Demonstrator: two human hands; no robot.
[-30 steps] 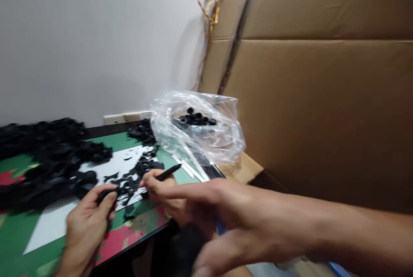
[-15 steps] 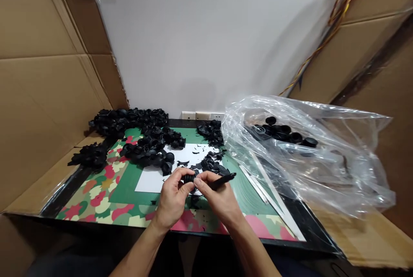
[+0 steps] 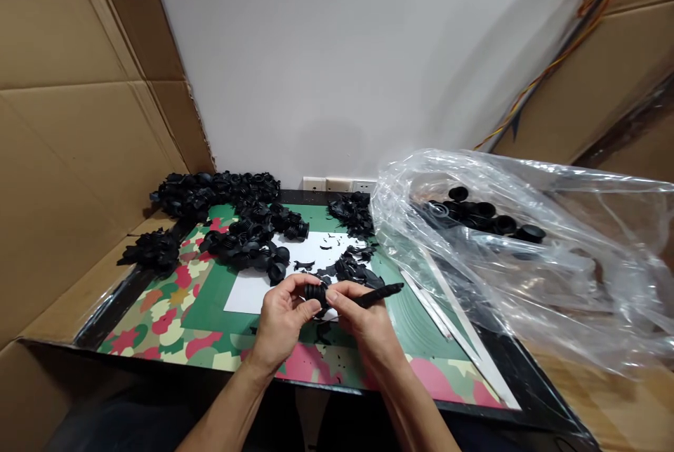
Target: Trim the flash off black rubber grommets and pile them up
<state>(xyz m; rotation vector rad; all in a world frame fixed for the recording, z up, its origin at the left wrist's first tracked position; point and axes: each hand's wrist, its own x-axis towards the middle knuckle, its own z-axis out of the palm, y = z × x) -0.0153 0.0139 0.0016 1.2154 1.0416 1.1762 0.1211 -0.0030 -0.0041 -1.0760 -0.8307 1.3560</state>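
Note:
My left hand (image 3: 284,320) is closed round a small black ribbed rubber bellows (image 3: 314,292), pinched between thumb and fingers above the white sheet (image 3: 247,292). My right hand (image 3: 363,313) grips a black pen-shaped tool (image 3: 383,294); its back end sticks out to the right past the knuckles. The tool's working tip is hidden by my fingers, which meet the right side of the bellows. Black rubber scraps (image 3: 354,268) lie on the sheet just beyond my hands. To the left, a pile of similar ribbed parts (image 3: 247,241) covers part of the sheet and green mat.
A clear plastic bag (image 3: 569,276) with several black caps (image 3: 505,224) spreads over the right side. White strips (image 3: 463,340) lie beside it. More black pieces (image 3: 210,192) are heaped at the back left and a scrap pile (image 3: 352,213) at the back. Cardboard walls (image 3: 78,122) flank the table.
The view has shifted slightly, moving the scene rightward. The pen-shaped tool lies flatter, its back end farther right, and more of the bellows shows between my hands.

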